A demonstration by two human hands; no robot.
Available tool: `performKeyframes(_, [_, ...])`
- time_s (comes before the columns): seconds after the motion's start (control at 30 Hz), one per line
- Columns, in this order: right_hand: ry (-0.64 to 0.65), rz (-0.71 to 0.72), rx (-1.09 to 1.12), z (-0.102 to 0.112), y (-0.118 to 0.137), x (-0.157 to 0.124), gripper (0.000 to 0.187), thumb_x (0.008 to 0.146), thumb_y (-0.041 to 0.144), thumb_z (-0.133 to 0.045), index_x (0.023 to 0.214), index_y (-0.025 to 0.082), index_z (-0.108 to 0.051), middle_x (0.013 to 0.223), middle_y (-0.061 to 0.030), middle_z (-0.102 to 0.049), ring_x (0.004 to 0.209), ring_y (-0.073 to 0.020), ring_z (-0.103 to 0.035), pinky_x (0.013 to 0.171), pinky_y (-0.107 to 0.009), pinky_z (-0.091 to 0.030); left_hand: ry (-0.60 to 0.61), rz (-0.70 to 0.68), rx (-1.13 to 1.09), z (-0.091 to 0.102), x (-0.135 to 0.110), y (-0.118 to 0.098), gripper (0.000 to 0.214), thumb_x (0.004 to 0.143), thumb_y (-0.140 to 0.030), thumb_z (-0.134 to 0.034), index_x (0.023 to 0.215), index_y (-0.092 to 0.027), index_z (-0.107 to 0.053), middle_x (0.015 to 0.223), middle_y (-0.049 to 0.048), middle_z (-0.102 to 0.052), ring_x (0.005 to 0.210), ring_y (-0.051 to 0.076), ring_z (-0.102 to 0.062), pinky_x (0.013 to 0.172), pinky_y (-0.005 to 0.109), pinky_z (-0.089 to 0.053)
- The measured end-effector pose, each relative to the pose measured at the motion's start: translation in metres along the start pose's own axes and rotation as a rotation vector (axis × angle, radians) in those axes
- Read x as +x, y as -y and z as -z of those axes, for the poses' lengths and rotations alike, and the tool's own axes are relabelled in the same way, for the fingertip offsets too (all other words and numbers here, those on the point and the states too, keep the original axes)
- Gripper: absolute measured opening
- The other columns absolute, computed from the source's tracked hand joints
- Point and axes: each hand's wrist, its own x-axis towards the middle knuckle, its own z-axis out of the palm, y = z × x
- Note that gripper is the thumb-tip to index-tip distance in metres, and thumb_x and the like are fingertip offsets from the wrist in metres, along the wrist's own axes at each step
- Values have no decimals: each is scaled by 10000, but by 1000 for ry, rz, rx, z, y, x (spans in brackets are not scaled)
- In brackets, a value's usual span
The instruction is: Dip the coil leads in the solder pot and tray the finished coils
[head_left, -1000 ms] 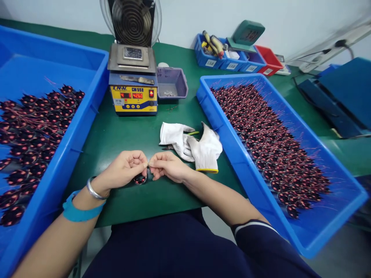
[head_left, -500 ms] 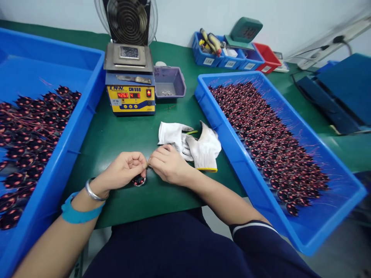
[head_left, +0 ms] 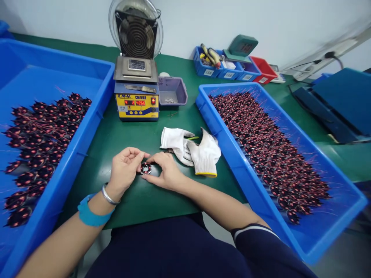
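Low over the green table, a small round motor stator [head_left: 145, 168], black with reddish copper windings and a shiny rim, faces up between my hands. My right hand [head_left: 165, 170] holds it from the right, forefinger at its upper edge and thumb at its lower edge. My left hand [head_left: 126, 166] is closed in a pinch at the stator's upper left; what lies between the fingertips is too small to make out. Beyond my right hand lie white work gloves [head_left: 204, 156] with a yellow-edged cuff.
Blue trays of similar stators stand left [head_left: 95, 90] and right [head_left: 234, 154]. A yellow-fronted CM558 solder pot [head_left: 137, 106], with a knife on top and a fan behind, stands ahead beside a purple bin [head_left: 174, 90]. Small blue bins [head_left: 208, 72] and a red bin [head_left: 263, 70] are at the back.
The stator has come up into view between my hands, and my right hand has opened around its edge. My left hand has shifted slightly right. The camera view has tilted a little.
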Motion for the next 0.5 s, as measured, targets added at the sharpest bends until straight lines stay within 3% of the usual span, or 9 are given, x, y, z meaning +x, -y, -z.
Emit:
performKeyframes(0.1, [19,33,28,1,-2,1,282,721,333,-680,930,176,-574,920,-48,-643,896,-196,-561,844,-349,-350,-156,-91,-111,8,6,-5,170,727,-311,-641,729,-180,-533,792,12,-678,455,56,-465,435,200,-374])
performKeyframes(0.17, [22,44,40,3,-3,2,272,722,308,-668,945,178,-580,922,-49,-646,915,-199,-565,868,-356,-343,-202,-104,-147,18,11,-9,170,719,-311,-654,713,-181,-544,701,-25,-625,454,53,-449,428,193,-348])
performKeyframes(0.27, [9,47,73,4,-3,1,278,724,290,-651,969,180,-579,954,-54,-650,954,-201,-572,896,-363,-339,-10,-17,19,31,13,-10,181,656,-287,-716,723,-169,-596,553,-59,-513,438,51,-401,429,186,-320])
performKeyframes(0.37, [-6,41,105,2,-2,1,281,726,269,-634,987,184,-572,1001,-57,-652,987,-199,-576,932,-379,-323,201,-15,213,27,7,-4,264,571,-271,-776,776,-155,-655,580,-44,-512,467,59,-409,450,198,-334])
performKeyframes(0.5, [3,37,98,1,-1,0,271,715,289,-647,952,181,-575,967,-49,-660,961,-202,-583,951,-398,-306,138,-159,264,12,0,2,139,675,-296,-686,682,-159,-664,696,12,-574,581,101,-510,511,221,-401])
